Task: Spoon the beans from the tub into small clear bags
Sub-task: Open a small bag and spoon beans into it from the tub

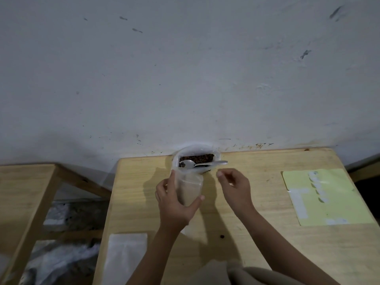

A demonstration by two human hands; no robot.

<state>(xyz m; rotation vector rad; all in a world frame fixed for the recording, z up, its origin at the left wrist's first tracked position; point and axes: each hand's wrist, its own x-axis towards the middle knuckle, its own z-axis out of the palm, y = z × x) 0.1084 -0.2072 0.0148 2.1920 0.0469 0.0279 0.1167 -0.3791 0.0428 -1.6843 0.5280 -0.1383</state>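
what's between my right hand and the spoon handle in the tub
Nothing: in the head view, only bare wooden table shows between the empty right hand and the spoon handle jutting over the tub rim.

No writing can be read anywhere (the yellow sheet's (320, 196) patches are blurred).

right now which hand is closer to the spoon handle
Right. The right hand hangs open just below the spoon handle's end, not touching it. The left hand sits lower, holding the clear bag.
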